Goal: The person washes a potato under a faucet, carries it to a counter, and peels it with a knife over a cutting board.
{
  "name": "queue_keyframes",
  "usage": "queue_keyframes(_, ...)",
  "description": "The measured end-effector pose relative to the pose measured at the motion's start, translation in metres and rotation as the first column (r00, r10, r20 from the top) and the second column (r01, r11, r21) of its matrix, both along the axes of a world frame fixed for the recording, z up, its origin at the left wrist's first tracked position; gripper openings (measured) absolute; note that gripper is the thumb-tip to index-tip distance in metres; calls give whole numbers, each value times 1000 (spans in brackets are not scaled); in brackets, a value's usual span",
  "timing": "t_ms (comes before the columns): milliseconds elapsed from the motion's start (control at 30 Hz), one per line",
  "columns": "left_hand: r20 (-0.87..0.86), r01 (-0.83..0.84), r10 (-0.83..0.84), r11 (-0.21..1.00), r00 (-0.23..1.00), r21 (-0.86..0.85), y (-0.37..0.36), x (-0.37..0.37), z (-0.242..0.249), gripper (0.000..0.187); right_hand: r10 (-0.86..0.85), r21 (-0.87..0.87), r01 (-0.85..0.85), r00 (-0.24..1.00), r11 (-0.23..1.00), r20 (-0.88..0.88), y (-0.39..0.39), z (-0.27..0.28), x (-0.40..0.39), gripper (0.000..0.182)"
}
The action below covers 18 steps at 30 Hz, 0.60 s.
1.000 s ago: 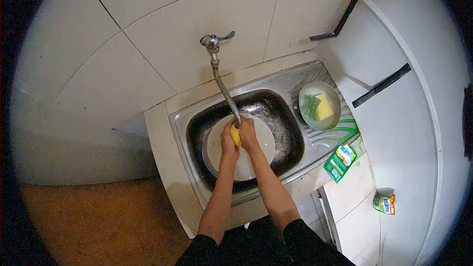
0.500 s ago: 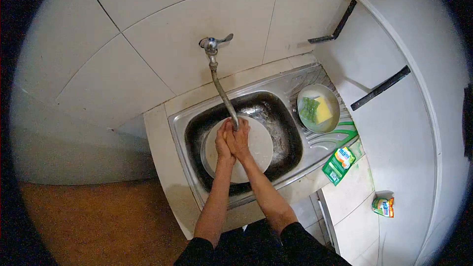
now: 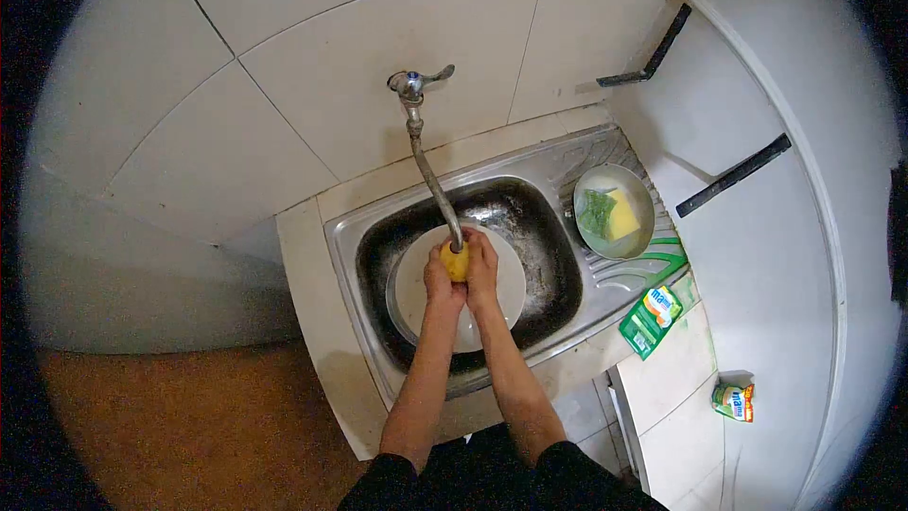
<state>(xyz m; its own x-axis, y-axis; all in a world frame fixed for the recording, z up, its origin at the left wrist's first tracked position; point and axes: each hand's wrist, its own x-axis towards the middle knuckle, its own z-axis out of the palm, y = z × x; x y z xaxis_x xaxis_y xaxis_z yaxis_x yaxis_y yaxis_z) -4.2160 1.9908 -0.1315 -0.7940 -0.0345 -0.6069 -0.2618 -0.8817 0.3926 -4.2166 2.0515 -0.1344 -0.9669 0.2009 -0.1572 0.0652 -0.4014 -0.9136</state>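
Note:
Below the end of the tap spout, a rounded yellow thing [image 3: 455,265] is cupped between my two hands; its kind is too small to make out. My left hand [image 3: 438,282] closes around its left side, and my right hand [image 3: 483,270] curls around its right side. Beneath them, a wide pale plate or shallow basin [image 3: 504,298] lies in the steel sink [image 3: 558,270]. The wall tap [image 3: 410,85] has a long curved spout [image 3: 433,185] that reaches down to the yellow thing.
On the ribbed drainboard, a metal bowl [image 3: 639,191] contains a yellow sponge [image 3: 620,216] and a green scrubber [image 3: 597,212] in cloudy liquid. A green detergent pouch [image 3: 651,323] rests on the counter edge. Lower right lies another small packet [image 3: 734,402]. Black brackets [image 3: 734,176] jut from the right wall.
My hands, earlier pressed together over whatever they held, have parted slightly, and the yellow thing now shows between them. My right hand has shifted a little to the right.

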Motion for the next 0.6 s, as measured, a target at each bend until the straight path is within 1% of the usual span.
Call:
queue_keyframes(33,-20,-5,6,1000,1000,21,2,-2,1,44,0,-34,0,1000,999,-17,0,7,4,33)
queue_keyframes(67,-46,11,-12,1000,999,-25,1,-5,2,45,-2,-70,0,1000,998,-31,-1,12,8,37)
queue_keyframes(133,-90,41,-52,992,995,-121,-1,-9,1,47,54,-15,-55,997,998,-57,-1,13,14,42)
queue_keyframes(233,-133,-27,11,993,991,-117,-4,-15,-2,48,126,81,-118,987,990,-99,0,20,20,53)
queue_keyframes(267,-116,-29,12,989,993,-147,-5,-14,-4,49,147,113,-135,983,984,-111,-1,23,21,56)
queue_keyframes(333,-82,-34,17,977,996,-208,-8,-11,3,49,171,219,-153,983,964,-70,-2,18,17,56)
queue_keyframes(367,-106,-46,25,977,994,-208,-8,-8,6,45,182,270,-162,982,949,-49,-3,16,14,57)
queue_keyframes(433,-156,-73,41,976,987,-206,-8,-3,13,35,175,318,-166,984,933,-2,-6,18,11,48)
queue_keyframes(467,-189,-67,29,979,982,-194,-11,-4,10,34,172,341,-169,985,925,22,-9,20,8,44)
queue_keyframes(533,-252,-56,12,984,968,-169,-18,-3,1,33,108,426,-148,987,892,117,-15,18,2,31)
queue_keyframes(567,-253,-38,-19,975,967,-217,-19,-1,-4,33,71,468,-140,984,873,161,-17,17,-1,26)
queue_keyframes(600,-254,-21,-49,964,966,-265,-18,3,-4,33,77,375,-137,982,917,172,-17,6,-4,25)
